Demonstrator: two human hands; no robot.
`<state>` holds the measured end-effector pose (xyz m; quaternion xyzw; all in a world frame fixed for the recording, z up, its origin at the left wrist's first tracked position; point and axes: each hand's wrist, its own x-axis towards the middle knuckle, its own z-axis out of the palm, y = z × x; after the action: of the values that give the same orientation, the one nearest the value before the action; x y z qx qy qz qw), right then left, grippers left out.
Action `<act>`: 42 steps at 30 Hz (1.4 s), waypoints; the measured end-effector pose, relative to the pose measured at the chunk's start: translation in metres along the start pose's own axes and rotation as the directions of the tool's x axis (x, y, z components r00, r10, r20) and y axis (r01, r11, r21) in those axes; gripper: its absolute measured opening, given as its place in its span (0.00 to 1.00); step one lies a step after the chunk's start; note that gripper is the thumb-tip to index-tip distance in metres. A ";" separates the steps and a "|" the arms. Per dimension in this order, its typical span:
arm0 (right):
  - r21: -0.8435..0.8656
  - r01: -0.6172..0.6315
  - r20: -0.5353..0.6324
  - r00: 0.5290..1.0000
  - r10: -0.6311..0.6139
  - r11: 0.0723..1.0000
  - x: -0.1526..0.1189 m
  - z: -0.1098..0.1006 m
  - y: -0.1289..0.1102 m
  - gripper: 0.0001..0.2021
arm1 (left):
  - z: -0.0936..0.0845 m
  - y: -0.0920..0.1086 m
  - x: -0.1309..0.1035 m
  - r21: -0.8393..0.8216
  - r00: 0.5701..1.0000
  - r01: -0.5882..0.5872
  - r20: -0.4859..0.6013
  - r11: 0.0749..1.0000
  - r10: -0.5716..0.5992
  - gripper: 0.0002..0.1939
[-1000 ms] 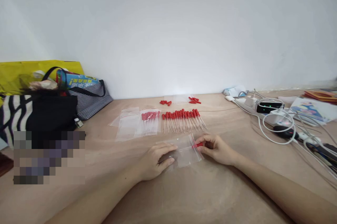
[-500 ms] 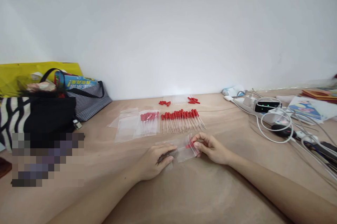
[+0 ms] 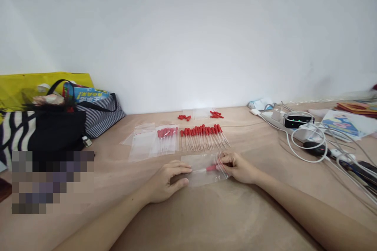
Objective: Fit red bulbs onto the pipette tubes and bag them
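Note:
A clear zip bag [image 3: 197, 180] lies flat on the table between my hands. One red-topped dropper [image 3: 210, 168] is inside it, its thin tip pointing left. My right hand [image 3: 235, 166] is closed at the bag's right end, fingers at the opening by the red bulb. My left hand [image 3: 169, 180] rests at the bag's left edge, thumb and fingers apart. Behind the bag is a row of several red-topped droppers [image 3: 203, 131]. Left of that row, a bag with several droppers [image 3: 167, 135] lies beside flat clear bags [image 3: 141, 143].
Loose red bulbs [image 3: 184, 117] and more red bulbs [image 3: 216, 114] lie near the wall, with clear tubes [image 3: 201, 113] between them. Striped and black bags [image 3: 100, 115] stand at the left. White cables [image 3: 294, 152] and a power strip [image 3: 272, 119] spread over the right side.
The clear bag now lies flatter and more spread out, with the dropper further in view. My left hand has moved slightly left and its fingers have come off the bag's middle.

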<state>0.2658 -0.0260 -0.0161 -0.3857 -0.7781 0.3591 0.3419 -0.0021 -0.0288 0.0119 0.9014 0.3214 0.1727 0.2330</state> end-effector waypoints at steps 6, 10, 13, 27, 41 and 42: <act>0.105 -0.081 -0.054 0.995 0.087 0.991 -0.001 -0.004 0.011 0.13 | 0.003 -0.002 0.003 0.017 0.998 -0.038 -0.043 0.999 0.038 0.13; -0.040 -0.205 -0.366 0.914 0.177 0.978 0.017 -0.025 0.026 0.08 | 0.004 -0.002 0.001 0.042 1.000 0.002 -0.028 0.999 -0.001 0.15; -0.067 -0.414 -0.557 0.770 0.310 0.908 0.041 -0.044 0.039 0.07 | 0.004 -0.002 -0.001 0.051 0.998 0.055 0.003 0.997 -0.056 0.18; 0.075 -0.517 -0.611 0.652 0.449 0.853 0.114 -0.056 0.079 0.07 | 0.004 -0.003 -0.002 0.034 0.999 0.047 0.011 0.998 -0.047 0.18; 0.459 -0.211 -0.595 0.648 0.475 0.863 0.073 -0.077 0.053 0.08 | 0.003 -0.003 -0.001 0.057 0.998 0.054 0.013 0.997 -0.054 0.18; 0.469 -0.181 -0.614 0.637 0.466 0.865 0.064 -0.078 0.050 0.09 | 0.003 -0.004 -0.001 0.052 0.999 0.050 0.009 0.997 -0.051 0.18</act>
<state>0.3160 0.0734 -0.0011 -0.5586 -0.4204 0.3759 0.6082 -0.0030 -0.0276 0.0072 0.8997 0.3472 0.1535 0.2157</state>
